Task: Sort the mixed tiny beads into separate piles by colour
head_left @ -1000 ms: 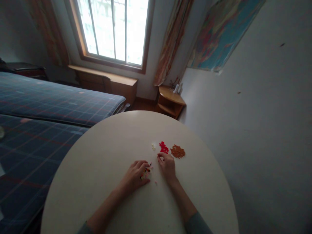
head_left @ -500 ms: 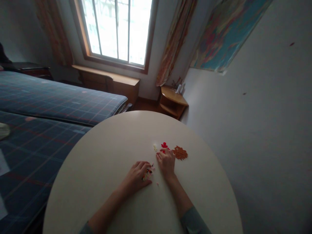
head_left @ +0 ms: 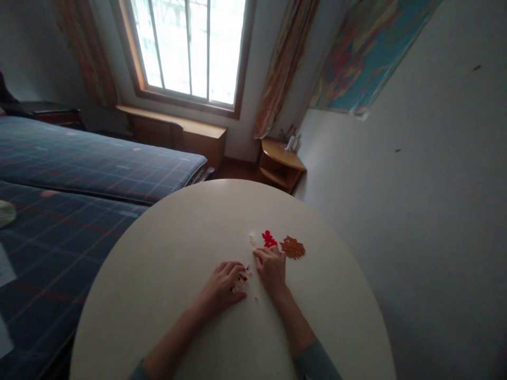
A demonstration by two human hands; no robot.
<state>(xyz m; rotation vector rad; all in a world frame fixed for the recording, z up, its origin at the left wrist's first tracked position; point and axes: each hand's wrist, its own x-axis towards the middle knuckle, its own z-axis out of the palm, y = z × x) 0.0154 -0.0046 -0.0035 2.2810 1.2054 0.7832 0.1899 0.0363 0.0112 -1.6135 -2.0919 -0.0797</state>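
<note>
Lying still mixed on the table [head_left: 170, 264], small coloured pieces [head_left: 240, 285] sit in the half-open left hand's curve [head_left: 224, 282]; red pile [head_left: 269, 239], brown pile [head_left: 292, 247] and pale pile [head_left: 252, 239] seem already separated by the bent-fingered right hand [head_left: 271, 265], its hold hidden
</note>
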